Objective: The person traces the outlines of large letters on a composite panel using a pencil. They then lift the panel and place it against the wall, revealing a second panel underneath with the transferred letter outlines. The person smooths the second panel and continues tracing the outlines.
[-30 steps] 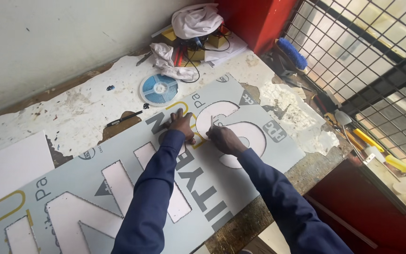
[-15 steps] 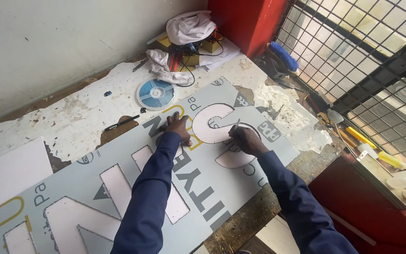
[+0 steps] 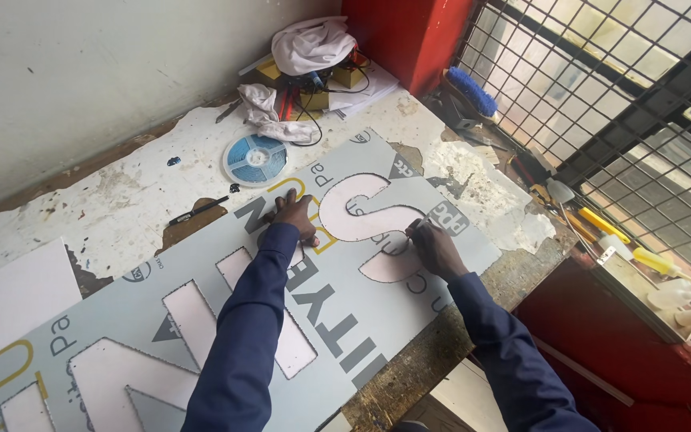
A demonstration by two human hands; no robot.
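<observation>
Here the grey sign panel (image 3: 377,320) lies flat on the bench (image 3: 105,216), its long axis running from the near left corner out toward the far right. The left hand (image 3: 293,218) rests on the panel, fingers together and pressing down, just left of the big curved letter cut-out (image 3: 369,216). The right hand (image 3: 433,246) is the nearer of the two to that cut-out: it sits on the letter's right edge, fingers pinched on something thin whose kind I cannot tell. Half a second ago the right hand lay closer to the left one; it has since slid right along the curve. Beyond the panel lies a blue reel (image 3: 255,159).
</observation>
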